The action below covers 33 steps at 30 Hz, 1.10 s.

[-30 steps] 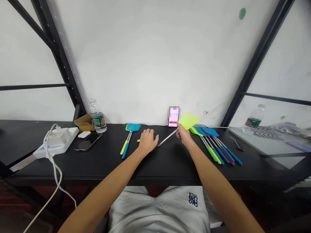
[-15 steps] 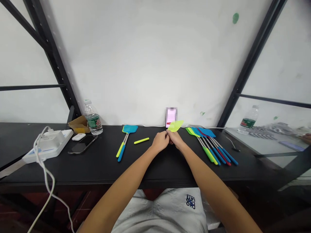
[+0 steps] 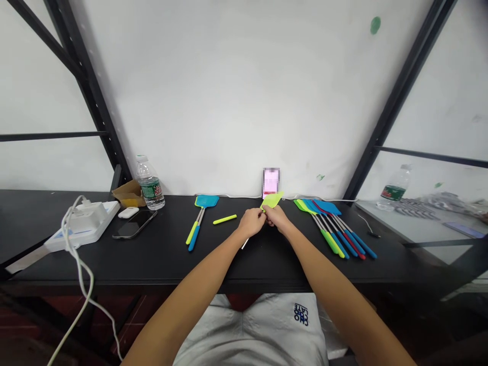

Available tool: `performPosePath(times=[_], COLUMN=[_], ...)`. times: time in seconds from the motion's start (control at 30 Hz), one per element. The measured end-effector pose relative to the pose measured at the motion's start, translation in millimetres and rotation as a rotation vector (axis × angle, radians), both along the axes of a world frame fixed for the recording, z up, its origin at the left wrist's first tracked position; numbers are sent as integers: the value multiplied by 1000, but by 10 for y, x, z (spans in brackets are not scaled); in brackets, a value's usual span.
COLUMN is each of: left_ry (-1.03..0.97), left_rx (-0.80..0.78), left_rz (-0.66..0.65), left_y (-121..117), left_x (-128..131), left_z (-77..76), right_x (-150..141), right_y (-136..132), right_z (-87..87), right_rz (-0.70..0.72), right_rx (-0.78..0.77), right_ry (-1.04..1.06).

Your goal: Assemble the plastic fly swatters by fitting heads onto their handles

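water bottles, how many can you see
2: the left bottle stands beside the cardboard box on the black desk; the right bottle stands on the pale surface at far right. More could be hidden.

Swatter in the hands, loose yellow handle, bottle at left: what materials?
Swatter head: probably flexible plastic; thin, evenly yellow-green.
Shaft: likely metal; its bare end looks pale and silvery.
Loose handle: plastic or rubber, can't tell; smooth, one solid colour.
Bottle: clear, glossy, probably thin plastic; see-through with highlights.
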<state>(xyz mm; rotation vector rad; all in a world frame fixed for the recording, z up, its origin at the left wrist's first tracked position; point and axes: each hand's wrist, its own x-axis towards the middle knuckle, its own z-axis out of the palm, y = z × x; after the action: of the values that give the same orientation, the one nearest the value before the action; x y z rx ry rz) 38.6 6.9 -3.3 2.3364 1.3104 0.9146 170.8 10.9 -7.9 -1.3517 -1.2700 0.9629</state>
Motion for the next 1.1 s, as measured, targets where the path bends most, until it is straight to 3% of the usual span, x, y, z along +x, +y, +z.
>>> performPosePath(times=[1.1], left_ry=[10], left_rx=[-57], left_rz=[-22], left_y=[-122], left_x=[-46], left_z=[114], right_x=[41], right_y=[19], right_z=[-20], right_rz=[-6], right_rx=[27], right_ry=[-115])
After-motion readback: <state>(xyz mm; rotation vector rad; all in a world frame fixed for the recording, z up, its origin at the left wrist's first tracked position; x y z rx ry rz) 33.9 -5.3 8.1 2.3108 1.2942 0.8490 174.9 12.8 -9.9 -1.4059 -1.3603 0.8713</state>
